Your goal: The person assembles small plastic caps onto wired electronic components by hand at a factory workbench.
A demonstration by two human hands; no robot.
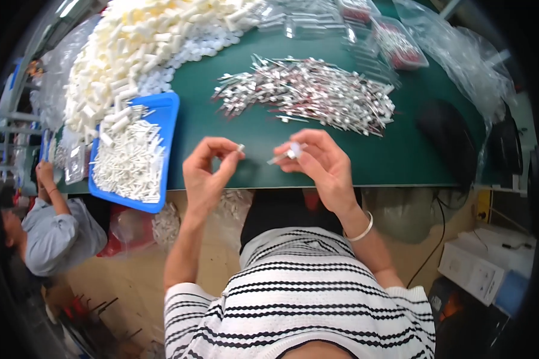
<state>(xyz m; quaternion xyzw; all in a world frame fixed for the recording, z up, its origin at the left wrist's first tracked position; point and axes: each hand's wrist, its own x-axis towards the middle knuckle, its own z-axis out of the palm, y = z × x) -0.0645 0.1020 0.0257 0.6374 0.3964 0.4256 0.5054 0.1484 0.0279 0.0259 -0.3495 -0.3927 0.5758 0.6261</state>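
Observation:
Above the near edge of the green table, my left hand (209,166) pinches a small white piece (241,148) between thumb and forefinger. A short gap to the right, my right hand (324,166) is closed on a small white part with a thin stem (293,152); its stem points toward my left hand. The exact kind of both parts is too small to make out. Beyond my hands lies a wide heap of thin stemmed parts (311,93) with white ends and some red. Left of my left hand stands a blue tray (169,128) full of slim white sticks (129,161).
A large pile of white cylinders (132,45) covers the far left, beside translucent round pieces (200,45). Clear plastic boxes (398,45) and plastic sheeting (461,66) lie at the far right, with a black object (446,137) nearer. Another person (66,233) works at the left.

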